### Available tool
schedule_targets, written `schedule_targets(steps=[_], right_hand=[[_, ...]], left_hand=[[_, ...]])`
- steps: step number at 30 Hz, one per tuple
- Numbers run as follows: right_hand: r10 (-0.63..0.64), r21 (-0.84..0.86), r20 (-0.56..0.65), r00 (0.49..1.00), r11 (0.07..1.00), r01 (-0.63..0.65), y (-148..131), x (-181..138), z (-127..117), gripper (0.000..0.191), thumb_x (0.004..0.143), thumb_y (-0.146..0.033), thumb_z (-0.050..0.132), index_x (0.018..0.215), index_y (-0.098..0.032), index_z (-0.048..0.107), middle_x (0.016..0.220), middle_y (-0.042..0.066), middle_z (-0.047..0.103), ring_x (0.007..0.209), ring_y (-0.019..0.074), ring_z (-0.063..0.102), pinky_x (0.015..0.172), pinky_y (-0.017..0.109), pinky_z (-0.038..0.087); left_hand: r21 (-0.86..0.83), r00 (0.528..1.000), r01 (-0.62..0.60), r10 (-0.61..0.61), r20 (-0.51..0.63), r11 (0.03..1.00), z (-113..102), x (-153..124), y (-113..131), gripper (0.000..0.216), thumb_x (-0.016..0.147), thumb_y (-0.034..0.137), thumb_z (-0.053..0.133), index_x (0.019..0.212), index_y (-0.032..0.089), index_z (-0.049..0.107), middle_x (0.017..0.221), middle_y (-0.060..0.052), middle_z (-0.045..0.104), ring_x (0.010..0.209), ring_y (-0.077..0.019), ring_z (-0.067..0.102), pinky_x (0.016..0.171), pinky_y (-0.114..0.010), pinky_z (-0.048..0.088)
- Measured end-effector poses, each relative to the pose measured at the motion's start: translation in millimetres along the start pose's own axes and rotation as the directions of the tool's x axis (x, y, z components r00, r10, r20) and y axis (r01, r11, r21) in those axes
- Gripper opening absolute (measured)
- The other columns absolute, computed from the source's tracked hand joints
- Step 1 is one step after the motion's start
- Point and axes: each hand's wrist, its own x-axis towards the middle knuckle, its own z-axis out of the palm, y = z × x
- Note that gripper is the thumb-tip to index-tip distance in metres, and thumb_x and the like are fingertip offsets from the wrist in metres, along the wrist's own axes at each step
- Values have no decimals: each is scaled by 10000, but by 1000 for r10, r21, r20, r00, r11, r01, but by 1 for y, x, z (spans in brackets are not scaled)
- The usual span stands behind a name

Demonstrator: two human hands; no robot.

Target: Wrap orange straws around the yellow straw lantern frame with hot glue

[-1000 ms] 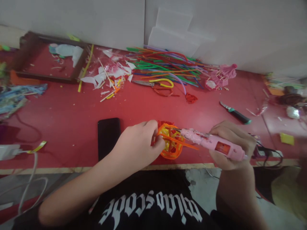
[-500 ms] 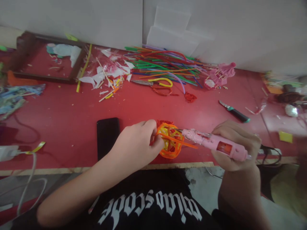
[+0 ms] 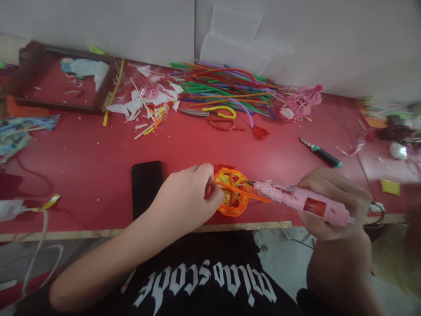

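Observation:
My left hand (image 3: 194, 193) pinches the left side of a small orange and yellow cage-like craft piece (image 3: 231, 213). Its frame looks made of fuzzy pipe cleaner strips, and one loose orange strip (image 3: 258, 197) sticks out to the right. Dark red material shows at its back edge. In my right hand (image 3: 332, 197) is a pink hot glue gun (image 3: 304, 199), gripped with the fingers wrapped round it. Its metal nozzle points left and sits at the right upper rim of the craft piece; whether it touches cannot be made out.
A black phone (image 3: 147, 184) lies left of my left hand. Farther back are scissors (image 3: 219, 113), a heap of coloured pipe cleaners (image 3: 226, 90), paper scraps (image 3: 138, 103) and a brown frame (image 3: 59, 105). A knife (image 3: 320, 153) with its blade out lies behind my right hand.
My right hand and the glue gun have shifted a little to the right, drawing the nozzle back toward the rim. My left hand keeps its hold on the craft piece.

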Motion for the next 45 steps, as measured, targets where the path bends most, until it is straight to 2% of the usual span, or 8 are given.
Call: schedule_targets(steps=[17, 22, 27, 31, 36, 38, 42, 45], right_hand=[[-38, 37, -26, 999, 999, 39, 14, -4, -17, 220, 751, -204, 640, 968, -200, 675, 722, 56, 654, 595, 190, 601, 504, 335, 447], [233, -160, 23, 972, 961, -226, 61, -33, 10, 295, 753, -189, 645, 1044, -225, 675, 883, 88, 733, 761, 241, 674, 673, 358, 518], [438, -339, 117, 891, 861, -379, 93, -57, 63, 465, 747, -146, 479, 1170, -129, 670, 1002, 167, 706, 932, 335, 617, 822, 523, 479], [503, -373, 204, 840, 833, -408, 102, -54, 72, 526, 747, -105, 457, 1220, -168, 680, 1041, 139, 704, 1000, 306, 613, 892, 498, 486], [510, -380, 129, 851, 818, -432, 55, -10, 49, 472, 817, -104, 461, 1239, -192, 654, 1144, 143, 676, 1085, 301, 617, 939, 490, 480], [462, -201, 44, 886, 873, -445, 16, 11, 39, 326, 878, -169, 526, 1179, -213, 644, 1046, 88, 709, 931, 233, 669, 848, 399, 520], [313, -97, 218, 924, 949, -298, -52, 34, 28, 125, 940, -284, 601, 1043, -215, 614, 923, 27, 710, 841, 175, 673, 759, 312, 501], [334, -151, 282, 899, 941, -303, -68, 35, 27, 129, 934, -306, 637, 1022, -219, 599, 913, 14, 709, 814, 183, 663, 706, 316, 477]], left_hand=[[-18, 1000, -1, 1, 12, 1000, 1, 0, -2, 116, 841, 282, 499, 767, 215, 441, 731, -2, 630, 638, -176, 580, 592, -291, 310], [-43, 1000, -2, 2, 9, 999, 2, -1, -3, 132, 844, 287, 492, 754, 215, 428, 703, 8, 614, 627, -171, 570, 589, -291, 309], [-57, 1000, 2, -2, -6, 998, 3, -1, -4, 133, 830, 290, 495, 747, 216, 423, 692, 16, 609, 607, -162, 554, 571, -287, 293], [-69, 1000, 1, -1, -3, 998, 3, 0, -4, 132, 835, 296, 496, 753, 216, 429, 700, 19, 613, 618, -162, 559, 580, -288, 298], [-51, 1000, 9, -9, 5, 999, 2, 0, -3, 140, 847, 308, 495, 759, 216, 439, 719, 11, 622, 613, -161, 557, 579, -289, 285], [-31, 1000, 19, -18, 13, 999, 2, 0, -3, 144, 844, 309, 500, 752, 215, 438, 712, 5, 618, 609, -166, 556, 579, -289, 285], [-27, 1000, 16, -16, 2, 1000, 2, 0, -2, 125, 825, 293, 505, 748, 214, 445, 717, 1, 619, 622, -171, 573, 584, -287, 288], [-37, 1000, 18, -18, -4, 999, 3, 0, -3, 118, 814, 284, 502, 739, 214, 444, 702, 7, 615, 610, -165, 574, 575, -283, 277]])
